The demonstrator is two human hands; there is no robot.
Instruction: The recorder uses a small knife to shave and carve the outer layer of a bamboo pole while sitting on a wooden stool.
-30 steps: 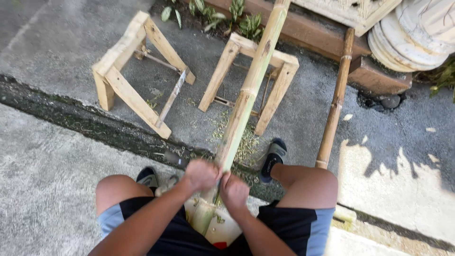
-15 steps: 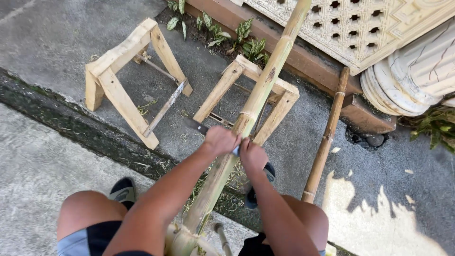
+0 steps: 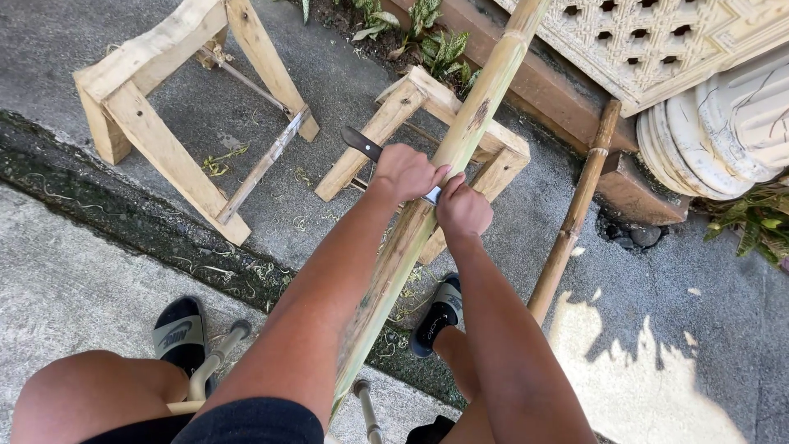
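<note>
A long pale green bamboo pole (image 3: 485, 99) runs from between my legs up over a wooden trestle (image 3: 411, 115) to the top of the view. A knife lies across the pole; its dark handle (image 3: 360, 142) sticks out to the left. My left hand (image 3: 404, 173) grips the knife by the handle end. My right hand (image 3: 463, 210) is closed on the blade's other end, on the right side of the pole. A short bit of shiny blade (image 3: 432, 196) shows between the two hands.
A second wooden trestle (image 3: 164, 107) stands at the left. A brown bamboo pole (image 3: 575, 214) lies to the right on the concrete. A carved white panel (image 3: 657, 41), stacked round slabs (image 3: 723, 123) and plants (image 3: 427, 41) line the back. Shavings litter the ground.
Both hands have slid the knife up the pole, from near my lap to the trestle. The camera has tilted and moved closer.
</note>
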